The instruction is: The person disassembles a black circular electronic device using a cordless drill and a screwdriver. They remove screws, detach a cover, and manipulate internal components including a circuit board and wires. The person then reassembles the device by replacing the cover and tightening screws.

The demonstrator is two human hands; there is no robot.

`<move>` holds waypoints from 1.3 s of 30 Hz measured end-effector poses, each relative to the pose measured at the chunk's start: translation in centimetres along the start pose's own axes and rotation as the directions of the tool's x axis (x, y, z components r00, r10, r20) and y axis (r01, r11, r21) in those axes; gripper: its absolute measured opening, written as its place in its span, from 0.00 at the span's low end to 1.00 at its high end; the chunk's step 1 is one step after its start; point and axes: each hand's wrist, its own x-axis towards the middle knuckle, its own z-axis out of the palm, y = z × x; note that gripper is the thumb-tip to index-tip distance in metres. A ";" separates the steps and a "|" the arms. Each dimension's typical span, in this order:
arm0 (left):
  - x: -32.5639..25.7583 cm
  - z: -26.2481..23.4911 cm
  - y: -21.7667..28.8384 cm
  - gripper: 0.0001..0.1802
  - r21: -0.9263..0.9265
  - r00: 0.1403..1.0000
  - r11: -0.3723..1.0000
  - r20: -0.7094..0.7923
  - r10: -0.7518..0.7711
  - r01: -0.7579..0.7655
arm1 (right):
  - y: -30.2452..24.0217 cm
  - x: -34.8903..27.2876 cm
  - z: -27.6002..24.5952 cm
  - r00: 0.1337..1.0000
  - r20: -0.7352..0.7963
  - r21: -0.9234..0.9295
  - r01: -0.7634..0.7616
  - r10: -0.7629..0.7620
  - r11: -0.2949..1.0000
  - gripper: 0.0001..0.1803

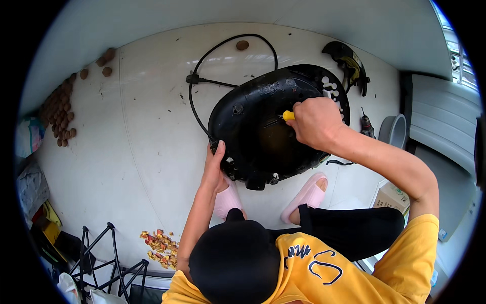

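Observation:
A large black oval appliance shell (253, 101), hollow and dusty inside, lies on the floor in front of me. Gripping its lower left edge is my left hand (214, 169), thumb on top and the other fingers partly hidden beneath. My right hand (318, 121) is over the shell's right part, closed around a yellow-handled screwdriver (288, 115). The shaft points left into the hollow; whether its tip touches a screw cannot be made out. From the shell a black power cord (191, 101) loops over the floor to the left and far side.
A loose curved black part (349, 63) lies at the far right, with a power drill (366, 124) and grey basin (394, 130) nearer. Brown walnut-like balls (59, 109) are heaped left. Reddish-yellow scraps (161, 247), a black folding frame (111, 258) and a carton (390, 197) are near me.

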 end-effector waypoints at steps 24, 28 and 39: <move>-3.5 -5.5 5.0 0.33 0.257 0.918 0.936 -0.253 0.306 -0.241 | 16.9 -19.6 17.2 0.774 0.107 0.966 -0.229 0.624 0.118 0.19; -4.0 -1.9 7.5 0.29 0.257 0.921 0.898 -0.067 0.384 -0.356 | 11.9 -23.4 34.7 0.645 0.081 0.918 -0.345 0.760 0.195 0.16; -6.3 14.1 9.5 0.23 0.641 0.914 0.668 0.140 0.381 -0.377 | 13.4 -17.7 31.5 0.669 0.058 0.947 -0.273 0.741 0.172 0.20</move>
